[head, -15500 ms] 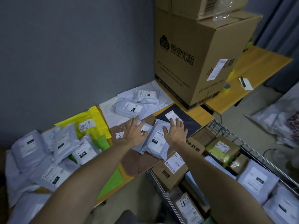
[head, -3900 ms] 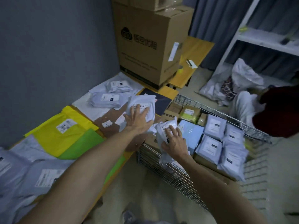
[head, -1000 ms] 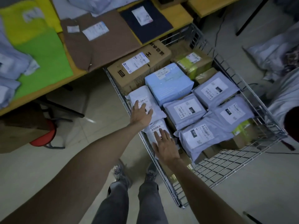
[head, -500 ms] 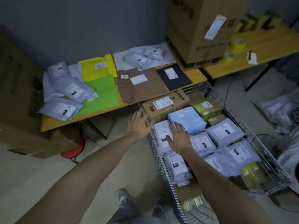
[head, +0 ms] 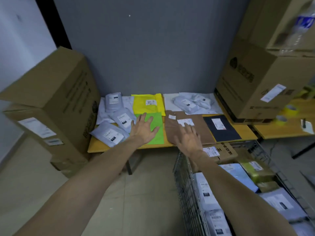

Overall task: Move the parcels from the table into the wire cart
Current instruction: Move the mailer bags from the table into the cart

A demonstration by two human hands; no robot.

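Left hand (head: 144, 128) is over the flat green plastic mailer (head: 157, 133), right hand (head: 187, 138) over the brown paper mailer (head: 202, 132). All fingers are spread and grip nothing; whether they touch the mailers cannot be told. Both mailers lie on the yellow wooden table (head: 102, 148), flanked by the tall left cardboard box (head: 51, 99) and the printed right cardboard box (head: 252, 86). The part-filled wire cart (head: 185, 193) abuts the table's front edge, with tiled floor (head: 144, 193) to its left.
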